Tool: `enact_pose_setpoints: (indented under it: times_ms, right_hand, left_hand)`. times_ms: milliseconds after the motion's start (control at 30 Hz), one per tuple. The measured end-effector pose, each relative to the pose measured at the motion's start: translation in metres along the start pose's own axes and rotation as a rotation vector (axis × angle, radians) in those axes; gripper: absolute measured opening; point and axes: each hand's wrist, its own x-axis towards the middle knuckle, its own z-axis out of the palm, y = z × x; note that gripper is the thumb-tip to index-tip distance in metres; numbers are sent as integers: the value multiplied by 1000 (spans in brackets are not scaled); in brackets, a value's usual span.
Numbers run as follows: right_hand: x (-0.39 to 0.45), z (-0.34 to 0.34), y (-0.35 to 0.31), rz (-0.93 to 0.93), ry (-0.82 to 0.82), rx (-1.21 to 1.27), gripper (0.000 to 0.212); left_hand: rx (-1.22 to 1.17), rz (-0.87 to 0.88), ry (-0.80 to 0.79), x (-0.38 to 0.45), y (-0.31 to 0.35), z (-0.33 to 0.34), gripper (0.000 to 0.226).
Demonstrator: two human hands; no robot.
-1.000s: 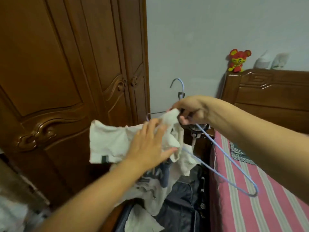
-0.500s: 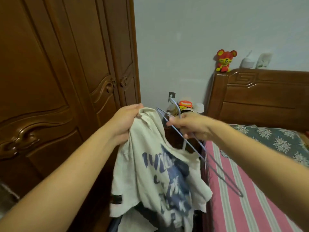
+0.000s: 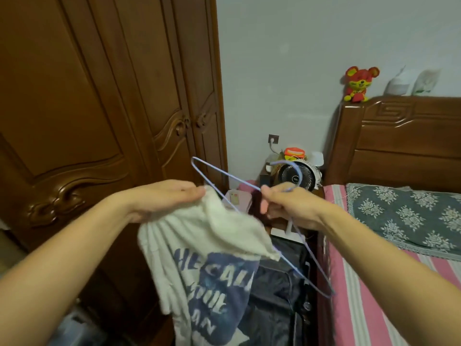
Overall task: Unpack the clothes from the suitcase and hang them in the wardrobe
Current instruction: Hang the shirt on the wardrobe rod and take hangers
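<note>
At far left stands the brown wooden wardrobe [image 3: 104,116], its carved doors closed. In front of it the left hand [image 3: 164,199] reaches in from the near left and pinches the top edge of a white T-shirt [image 3: 199,265] between thumb and fingers; the shirt hangs down from that grip, its blue printed lettering facing the camera. Below and behind the shirt lies the dark suitcase [image 3: 282,295], open on the floor between the wardrobe and the bed, with dark fabric inside. Just right of the shirt, the right hand [image 3: 291,207] has its fingers curled round the neck of a light blue wire hanger [image 3: 311,270]; the hanger is tilted, one corner pointing up and left toward the wardrobe, the other down and right beside the bed's edge. One arm of the hanger passes under the shirt's upper edge. Farther back a small fan [image 3: 296,177] sits on a bedside stand. At right is the bed [image 3: 374,295] with a pink striped sheet, a grey floral pillow [image 3: 404,216], and a red toy [image 3: 358,83] on the wooden headboard [image 3: 399,138]
</note>
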Motion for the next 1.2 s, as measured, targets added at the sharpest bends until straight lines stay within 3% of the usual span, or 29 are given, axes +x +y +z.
enact_pose_setpoints:
  times_ms: [100, 200, 333, 400, 500, 633, 733, 800, 900, 1033, 1100, 1167, 1200]
  right_hand:
    - [9, 6, -24, -94, 33, -9, 41]
    - [20, 29, -20, -79, 32, -167, 18]
    - [29, 78, 6, -16, -45, -130, 37]
    - [36, 97, 8, -54, -57, -47, 41]
    - [49, 118, 1, -121, -37, 49, 32]
    - [56, 128, -22, -136, -67, 128, 24]
    - [57, 135, -32, -138, -11, 84, 32]
    - [59, 137, -34, -182, 112, 29, 26]
    - [60, 129, -34, -257, 214, -46, 10]
    - [53, 128, -35, -260, 174, -42, 16]
    - [51, 129, -33, -265, 211, -61, 19]
    - [53, 126, -29, -248, 325, -55, 21]
    - [53, 124, -27, -226, 386, -62, 22]
  left_hand:
    - [183, 41, 51, -9, -12, -12, 51]
    - [8, 63, 103, -14, -14, -12, 43]
    - [-234, 83, 138, -19, -11, -13, 52]
    - [-229, 112, 109, -20, -7, -16, 43]
    - [-225, 134, 43, -22, 0, -18, 21]
    - [-244, 184, 86, -22, 0, -23, 21]
    - [-365, 219, 182, -15, -6, -23, 13]
    - [-352, 234, 216, -11, -6, -18, 8]
    - [-251, 234, 270, -6, -7, -11, 18]
    - [-394, 242, 170, -1, -10, -10, 27]
    - [-322, 352, 321, 7, -15, -7, 35]
    - [-60, 454, 712, 19, -23, 7, 31]
    - [-41, 493, 835, 24, -28, 23, 25]
